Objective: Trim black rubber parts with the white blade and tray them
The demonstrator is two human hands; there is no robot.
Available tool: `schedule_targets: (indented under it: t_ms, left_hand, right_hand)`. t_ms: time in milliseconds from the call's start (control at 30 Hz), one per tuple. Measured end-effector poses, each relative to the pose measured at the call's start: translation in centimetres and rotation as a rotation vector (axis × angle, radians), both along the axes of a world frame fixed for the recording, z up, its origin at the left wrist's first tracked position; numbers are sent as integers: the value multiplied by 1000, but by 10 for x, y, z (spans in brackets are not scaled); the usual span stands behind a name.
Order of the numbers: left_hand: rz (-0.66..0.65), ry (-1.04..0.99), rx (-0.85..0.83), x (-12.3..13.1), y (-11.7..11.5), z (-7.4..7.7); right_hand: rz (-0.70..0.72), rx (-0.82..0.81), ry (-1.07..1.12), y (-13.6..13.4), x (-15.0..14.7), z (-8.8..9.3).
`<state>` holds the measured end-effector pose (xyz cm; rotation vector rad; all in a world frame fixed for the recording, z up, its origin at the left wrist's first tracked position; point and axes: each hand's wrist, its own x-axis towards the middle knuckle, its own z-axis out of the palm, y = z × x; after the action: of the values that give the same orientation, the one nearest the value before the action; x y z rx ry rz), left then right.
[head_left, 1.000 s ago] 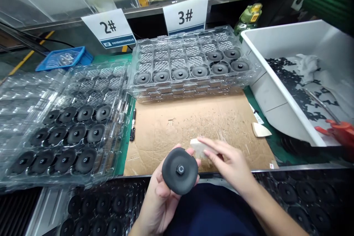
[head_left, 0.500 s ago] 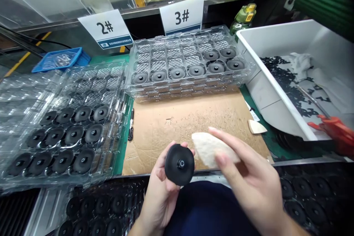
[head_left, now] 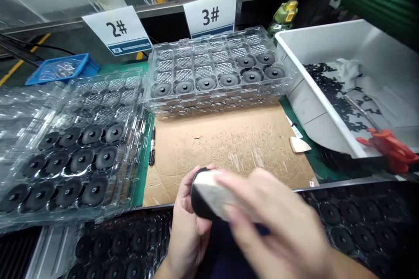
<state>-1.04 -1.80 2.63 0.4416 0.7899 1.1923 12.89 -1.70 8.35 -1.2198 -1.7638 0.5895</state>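
From the head camera, our left hand [head_left: 188, 226] has its fingers clamped around a black disc [head_left: 199, 202], just in front of the cardboard sheet [head_left: 225, 148]; our right hand [head_left: 271, 222], blurred, fingers clamped on a white pad [head_left: 212, 194], presses it against the disc. We judge this a wiping step, calling for steady strokes.

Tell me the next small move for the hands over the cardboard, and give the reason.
Probably keep drawing the white pad across the black disc. The right hand presses the pad flat onto the disc's face, and the left hand grips the disc from below. The pad covers most of the face, so the disc's state underneath cannot be judged.
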Motion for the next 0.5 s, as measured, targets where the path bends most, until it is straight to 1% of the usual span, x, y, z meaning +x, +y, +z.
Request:
schedule_targets:
  t_ms: [33, 67, 100, 167, 200, 233, 267, 333, 367, 400, 433, 467, 500]
  left_hand:
    - [-10, -3, -5, 1, 0, 1]
    - [-8, -2, -15, 1, 0, 2]
    - [4, -1, -27, 0, 0, 2]
    - [37, -1, -42, -3, 1, 3]
    - [43, -10, -35, -5, 1, 3]
    - [46, -21, -25, -6, 2, 3]
    - [39, -33, -12, -6, 2, 2]
    - [3, -54, -4, -5, 3, 1]
    - [-15, -64, -6, -3, 2, 0]
    - [-26, -69, -14, -1, 2, 0]
    - [-34, -65, -34, 1, 1, -1]
    - [-47, -52, -61, 2, 0, -1]
    - [-60, -28, -92, 1, 0, -2]
  right_hand:
    - [31, 16, 4, 2, -6, 0]
    - [66, -12, 11, 3, -9, -2]
    - [102, -80, 25, 3, -9, -6]
    - [159, -281, 83, 1, 1, -17]
    - [160, -372, 119, 0, 9, -23]
    - [118, -431, 151, -2, 17, -28]
    - [42, -457, 167, -4, 25, -31]
    - [-149, -420, 149, -6, 35, -30]
    - [-217, -364, 124, -6, 35, -26]
    - [-248, -288, 93, -5, 33, -20]
    - [-235, -200, 62, -4, 28, -14]
    - [-172, -106, 31, -2, 22, -8]
    - [-73, -18, 5, 0, 15, -3]
